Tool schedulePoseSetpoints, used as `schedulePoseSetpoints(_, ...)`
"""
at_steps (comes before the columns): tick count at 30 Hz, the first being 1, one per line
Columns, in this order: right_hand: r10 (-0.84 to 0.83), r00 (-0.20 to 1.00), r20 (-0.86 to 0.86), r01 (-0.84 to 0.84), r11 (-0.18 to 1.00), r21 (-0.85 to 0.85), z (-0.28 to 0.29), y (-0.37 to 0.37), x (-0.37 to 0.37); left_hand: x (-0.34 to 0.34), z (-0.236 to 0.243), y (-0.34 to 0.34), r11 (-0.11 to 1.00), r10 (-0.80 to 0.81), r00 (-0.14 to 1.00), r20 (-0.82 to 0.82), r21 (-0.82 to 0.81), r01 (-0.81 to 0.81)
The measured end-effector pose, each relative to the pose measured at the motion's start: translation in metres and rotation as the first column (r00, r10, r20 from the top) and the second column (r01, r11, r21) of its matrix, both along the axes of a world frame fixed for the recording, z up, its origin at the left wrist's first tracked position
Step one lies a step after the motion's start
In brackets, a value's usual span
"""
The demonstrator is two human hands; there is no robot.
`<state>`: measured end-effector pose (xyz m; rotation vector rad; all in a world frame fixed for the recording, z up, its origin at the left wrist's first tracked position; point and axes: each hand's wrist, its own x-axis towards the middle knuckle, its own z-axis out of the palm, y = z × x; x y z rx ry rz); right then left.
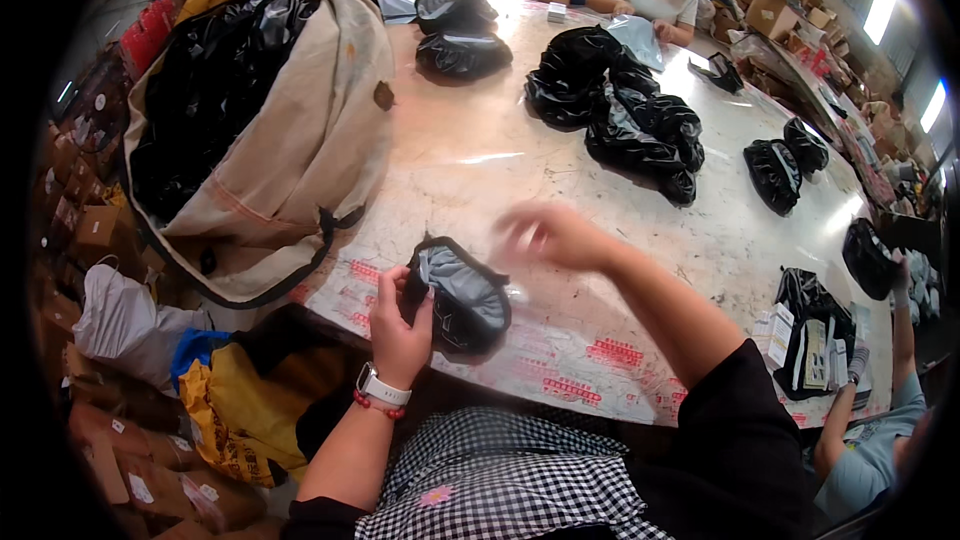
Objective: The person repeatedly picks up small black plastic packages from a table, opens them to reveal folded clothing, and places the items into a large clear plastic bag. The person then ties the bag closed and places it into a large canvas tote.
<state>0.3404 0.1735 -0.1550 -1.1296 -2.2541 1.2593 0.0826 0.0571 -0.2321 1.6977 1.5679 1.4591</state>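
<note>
My left hand (403,315) grips the left side of a small black bag (480,325), which bulges and gapes at the top to show a grey inside. The thumb lies on its near face, and the bag is just over the near edge of the table. My right hand (545,237) hovers over the table to the right of the bag, apart from it. Motion smears its fingers, so I cannot see whether they hold anything.
A large beige cloth sack (310,130) full of black plastic stands at the left. Black plastic bundles (615,105) lie across the table (450,160). One person (650,0) works at the far side. Another person's gloved hand (858,362) is at the right, beside stacked cards.
</note>
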Motion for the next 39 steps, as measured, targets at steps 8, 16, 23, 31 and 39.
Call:
schedulePoseSetpoints(8, -0.763, 0.589, 0.266, -0.091, 0.264, 0.96, -0.058, 0.102, 0.157, 0.012, 0.002, -0.005, 0.996, 0.088, 0.977, -0.192, 0.047, -0.08)
schedulePoseSetpoints(16, -0.308, 0.579, -0.755, 0.684, 0.687, 0.244, 0.038, 0.028, 0.045, 0.005, 0.002, -0.01, 0.997, -0.02, 0.994, -0.111, 0.075, 0.028)
schedulePoseSetpoints(23, -0.142, 0.88, -0.453, 0.268, 0.936, 0.228, -0.025, -0.099, -0.049, -0.031, 0.008, -0.018, 0.949, -0.289, 0.946, 0.149, -0.087, 0.304)
schedulePoseSetpoints(31, -0.659, 0.449, -0.604, 0.411, 0.752, -0.515, -0.044, -0.087, -0.044, -0.014, 0.03, -0.035, 0.971, -0.15, 0.787, -0.599, 0.062, 0.232)
schedulePoseSetpoints(39, -0.602, 0.304, -0.738, 0.662, 0.691, -0.291, -0.03, -0.064, 0.025, -0.025, 0.034, -0.042, 0.968, -0.249, 0.805, -0.538, -0.174, 0.183)
